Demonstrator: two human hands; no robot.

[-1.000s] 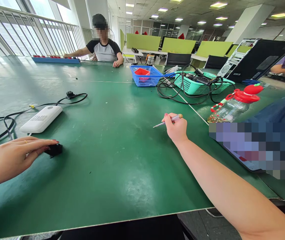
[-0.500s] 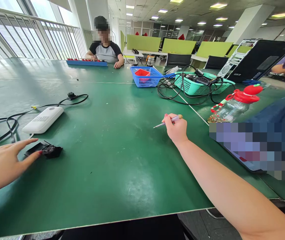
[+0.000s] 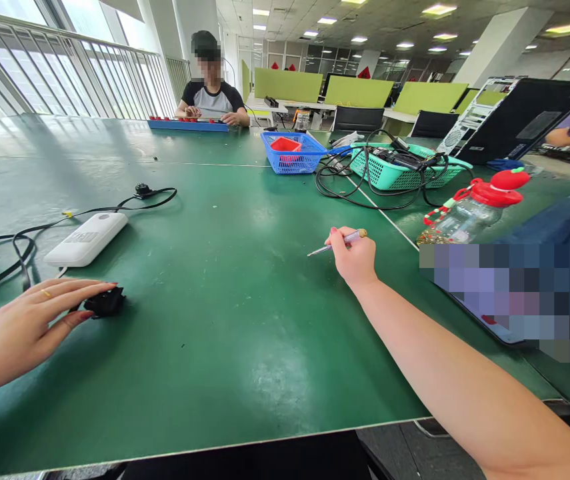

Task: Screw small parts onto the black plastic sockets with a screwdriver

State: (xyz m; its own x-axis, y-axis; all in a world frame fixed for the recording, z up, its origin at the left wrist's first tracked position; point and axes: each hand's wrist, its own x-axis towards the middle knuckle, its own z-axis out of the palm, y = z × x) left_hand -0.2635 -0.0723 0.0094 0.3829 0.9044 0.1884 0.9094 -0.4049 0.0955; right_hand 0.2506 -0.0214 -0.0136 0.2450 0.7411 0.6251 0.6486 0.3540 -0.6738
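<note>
My right hand rests on the green table and grips a thin screwdriver, its metal tip pointing left. My left hand lies flat at the left, fingers stretched over a small black part and touching it. Most of that part is hidden under my fingers. A white power bank with a black cable lies just beyond my left hand.
A blue basket holding a red box and a teal basket full of cables stand at the back. A bottle with a red cap lies right of my right hand. A person sits at the far side with a blue strip.
My left hand drew back, uncovering the black part, then came down over it again. The person across slid the blue strip to the right. My right hand stayed put.
</note>
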